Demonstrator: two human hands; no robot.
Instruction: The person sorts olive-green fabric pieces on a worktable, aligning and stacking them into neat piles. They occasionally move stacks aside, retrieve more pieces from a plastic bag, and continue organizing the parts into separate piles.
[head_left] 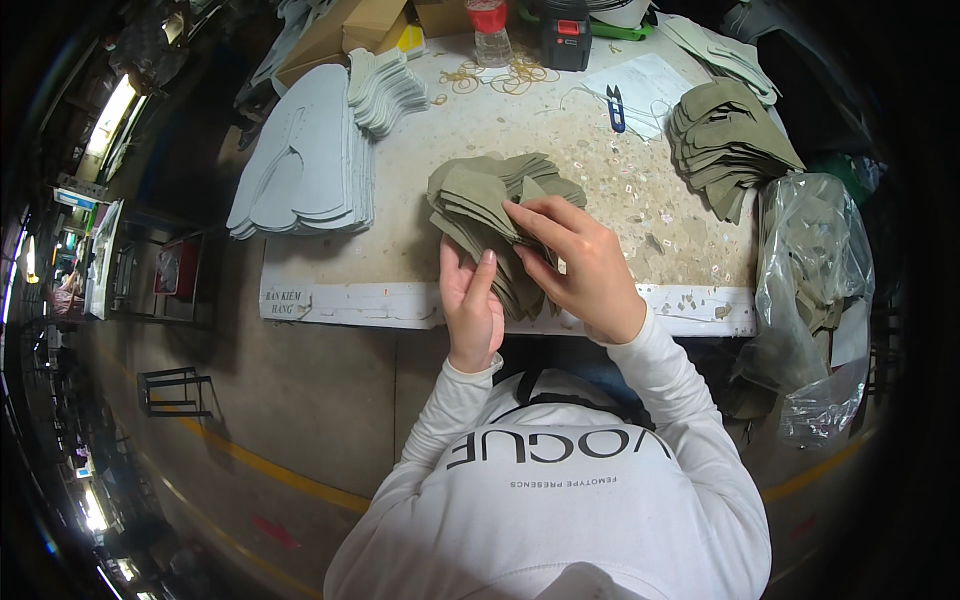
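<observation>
A fanned stack of olive-green cut fabric pieces [474, 188] is at the near edge of the white table, right in front of me. My left hand [473, 315] grips the stack's near left side, thumb on top and the other fingers partly hidden under the layers. From the right, my right hand [583, 262] pinches edges of the pieces between thumb and fingers. How many layers it has hold of is hidden. Loose olive layers spread out beyond and beneath both hands.
Pale grey-blue cut pieces [315, 170] are piled at left, beside a smaller wavy stack [382, 92]. Blue thread snips [615, 108] lie near rubber bands [500, 75] and a bottle [490, 40]. Another olive stack [725, 140] sits at right, above a hanging clear plastic bag [815, 260].
</observation>
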